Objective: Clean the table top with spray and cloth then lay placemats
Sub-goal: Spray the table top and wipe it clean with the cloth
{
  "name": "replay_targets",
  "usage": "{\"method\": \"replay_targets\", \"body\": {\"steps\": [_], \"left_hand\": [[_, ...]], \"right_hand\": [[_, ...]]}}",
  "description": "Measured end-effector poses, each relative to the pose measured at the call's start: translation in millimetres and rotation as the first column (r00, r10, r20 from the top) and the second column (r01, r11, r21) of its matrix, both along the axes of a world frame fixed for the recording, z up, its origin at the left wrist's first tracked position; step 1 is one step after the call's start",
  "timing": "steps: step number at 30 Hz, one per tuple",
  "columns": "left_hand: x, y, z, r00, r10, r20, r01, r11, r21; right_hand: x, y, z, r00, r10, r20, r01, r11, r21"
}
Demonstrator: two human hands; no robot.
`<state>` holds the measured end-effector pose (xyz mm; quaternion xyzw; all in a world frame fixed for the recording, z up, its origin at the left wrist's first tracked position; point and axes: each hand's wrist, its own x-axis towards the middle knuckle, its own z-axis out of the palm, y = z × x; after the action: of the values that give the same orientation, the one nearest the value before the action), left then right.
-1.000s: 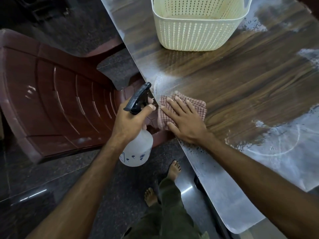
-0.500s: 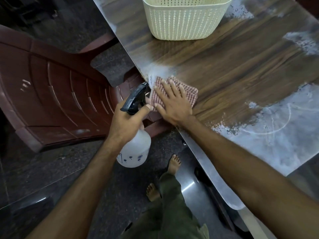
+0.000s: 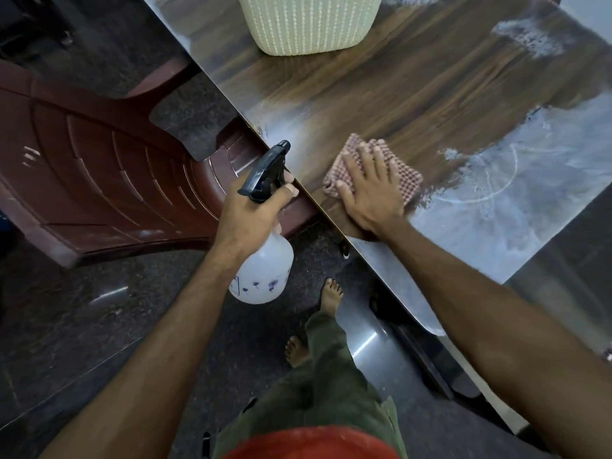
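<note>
Table edge being wiped, spray held ready

The cloth (image 3: pixel 374 167) is pressed flat on the table top (image 3: pixel 414 87) under the right hand (image 3: pixel 371 190); the spray bottle (image 3: pixel 265 266) is gripped by the left hand (image 3: pixel 251 217), off the edge. Foam patches could be missed; the cloth could be dragged overboard.

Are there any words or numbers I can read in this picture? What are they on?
None can be read.
Spray bottle in the left hand: small purple flower prints and a dark mark near its base, too small and blurred to read.
Checked cloth, basket, chair: no writing.
</note>
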<state>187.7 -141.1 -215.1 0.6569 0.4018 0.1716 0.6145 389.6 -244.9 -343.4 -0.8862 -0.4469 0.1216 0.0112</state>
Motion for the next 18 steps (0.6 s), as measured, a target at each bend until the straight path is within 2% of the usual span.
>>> {"method": "replay_targets", "body": {"steps": [3, 6, 10, 15, 18], "left_hand": [[2, -11, 1, 0.999, -0.040, -0.022, 0.040, 0.999, 0.013], [3, -17, 4, 0.999, -0.047, -0.023, 0.048, 0.999, 0.013], [5, -21, 8, 0.997, -0.067, -0.039, 0.068, 0.997, 0.031], [7, -29, 5, 0.994, -0.084, -0.072, 0.089, 0.994, 0.068], [10, -40, 1, 0.990, -0.117, -0.078, 0.123, 0.989, 0.077]], "right_hand": [[-35, -29, -7, 0.992, 0.127, -0.012, -0.127, 0.992, -0.003], [-47, -80, -7, 0.990, 0.136, -0.038, -0.135, 0.991, 0.014], [-17, -127, 1, 1.000, 0.024, -0.020, -0.024, 1.000, -0.012], [32, -99, 3, 0.975, -0.223, -0.021, 0.223, 0.975, 0.018], [9, -79, -1, 0.985, -0.173, -0.010, 0.173, 0.985, 0.025]]}}
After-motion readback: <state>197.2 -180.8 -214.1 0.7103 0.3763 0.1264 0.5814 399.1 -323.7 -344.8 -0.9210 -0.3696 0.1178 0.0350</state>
